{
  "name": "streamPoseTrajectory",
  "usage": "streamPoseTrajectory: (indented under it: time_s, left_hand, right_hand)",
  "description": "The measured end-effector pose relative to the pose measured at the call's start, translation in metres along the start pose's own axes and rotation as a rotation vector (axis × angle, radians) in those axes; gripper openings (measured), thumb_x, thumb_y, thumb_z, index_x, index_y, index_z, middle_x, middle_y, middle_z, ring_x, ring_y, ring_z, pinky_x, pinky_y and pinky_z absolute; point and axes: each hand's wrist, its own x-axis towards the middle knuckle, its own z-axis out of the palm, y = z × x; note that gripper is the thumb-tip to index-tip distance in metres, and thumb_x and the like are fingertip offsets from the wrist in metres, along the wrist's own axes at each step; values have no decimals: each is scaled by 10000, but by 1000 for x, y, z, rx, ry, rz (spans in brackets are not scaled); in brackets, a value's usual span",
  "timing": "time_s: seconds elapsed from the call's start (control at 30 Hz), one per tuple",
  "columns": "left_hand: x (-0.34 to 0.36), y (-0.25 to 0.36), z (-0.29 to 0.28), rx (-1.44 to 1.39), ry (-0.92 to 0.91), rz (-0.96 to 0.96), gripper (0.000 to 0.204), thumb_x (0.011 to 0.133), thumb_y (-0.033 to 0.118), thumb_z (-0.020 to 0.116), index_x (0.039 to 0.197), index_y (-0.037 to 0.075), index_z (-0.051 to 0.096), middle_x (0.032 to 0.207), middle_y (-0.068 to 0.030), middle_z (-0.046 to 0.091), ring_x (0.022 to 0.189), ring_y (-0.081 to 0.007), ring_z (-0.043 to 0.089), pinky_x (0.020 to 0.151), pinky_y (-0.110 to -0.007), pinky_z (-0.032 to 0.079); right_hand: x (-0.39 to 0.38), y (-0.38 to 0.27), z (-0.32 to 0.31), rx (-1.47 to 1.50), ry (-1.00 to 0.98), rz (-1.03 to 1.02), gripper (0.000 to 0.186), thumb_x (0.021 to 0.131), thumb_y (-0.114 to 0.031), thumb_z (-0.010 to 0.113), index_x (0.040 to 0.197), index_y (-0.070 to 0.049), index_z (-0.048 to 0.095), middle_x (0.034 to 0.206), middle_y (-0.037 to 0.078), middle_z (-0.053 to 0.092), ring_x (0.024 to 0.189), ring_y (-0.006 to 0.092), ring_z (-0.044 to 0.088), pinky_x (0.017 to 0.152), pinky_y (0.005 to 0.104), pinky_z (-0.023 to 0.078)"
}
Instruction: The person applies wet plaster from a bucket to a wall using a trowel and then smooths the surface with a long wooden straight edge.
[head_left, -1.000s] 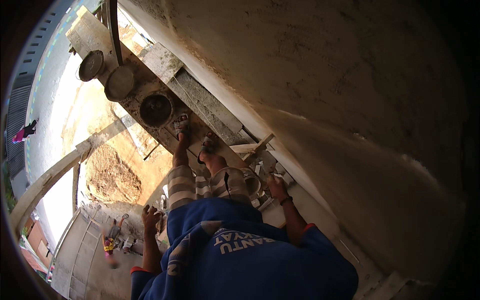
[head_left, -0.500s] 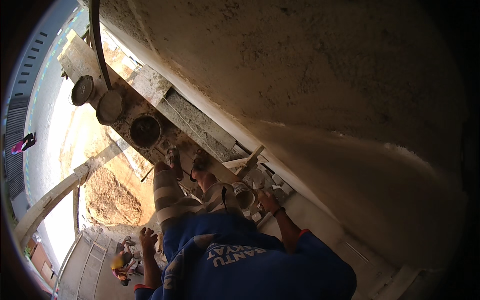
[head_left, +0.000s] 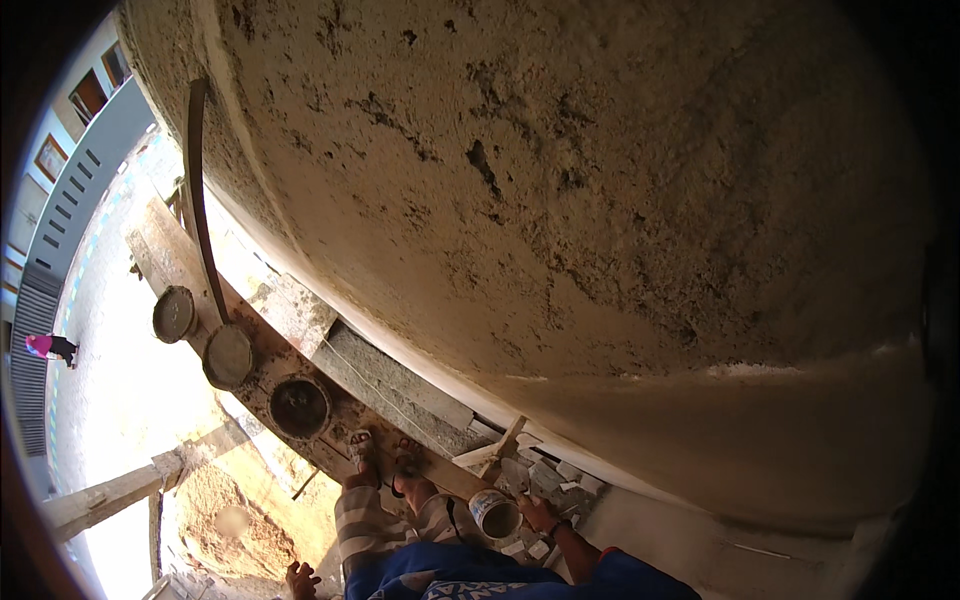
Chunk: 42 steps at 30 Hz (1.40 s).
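My right hand (head_left: pixel 540 515) is closed at the rim of a small whitish pail (head_left: pixel 495 514), which hangs beside my right thigh; its inside looks pale and smeared. My left hand (head_left: pixel 302 580) is low at the lower edge, fingers loosely bent and apart, with nothing visible in it. My sandalled feet stand on a mortar-stained plank (head_left: pixel 340 425). Ahead of them on the plank stand three round containers: a dark bucket (head_left: pixel 300 407), one filled with grey mortar (head_left: pixel 228 358) and another grey-filled one (head_left: pixel 174 315). A long batten (head_left: pixel 200 200) rises by the middle container.
A rough, partly plastered wall (head_left: pixel 480 200) fills the right side. Below the plank lie rubble (head_left: pixel 545 480) and a sand heap (head_left: pixel 225 520). A timber beam (head_left: pixel 110 495) crosses at left. A person in pink (head_left: pixel 50 347) is on the bright paving far below.
My view has tilted up toward the wall, so the plank, containers and hands sit lower in the picture. The pail stays with my right hand. The worker and ladder below have left view.
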Motion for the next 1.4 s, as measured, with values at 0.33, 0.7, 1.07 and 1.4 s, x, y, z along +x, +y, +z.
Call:
streamPoseTrajectory:
  time_s: [0.33,0.7,1.07,1.4]
  left_hand:
    - [89,35,-18,-171,-180,317,422,864,296,641,1151,54,449,846,-82,564,594,-203,611,436,-291,484]
    - [82,280,78,194,-302,450,360,867,301,610,1103,57,490,835,-77,575,586,-202,617,418,-283,457]
    - [27,236,93,241,-292,481,312,869,306,579,1055,61,530,824,-73,586,578,-201,623,399,-275,430]
    - [-12,107,63,303,-263,548,285,872,311,550,1012,64,567,814,-68,596,571,-200,628,383,-268,405]
  right_hand:
    - [70,51,82,73,225,-179,324,848,-197,587,1123,-27,572,859,153,637,820,280,604,699,469,455]
    - [46,-4,33,65,189,-1,307,809,-259,603,1042,-60,603,835,155,631,802,292,615,687,451,471]
    - [55,32,17,-71,186,-106,299,769,-322,618,961,-93,635,811,156,626,785,303,627,676,433,486]
    - [70,102,19,273,138,61,346,874,-329,551,799,1,621,666,183,593,512,281,572,517,426,461]
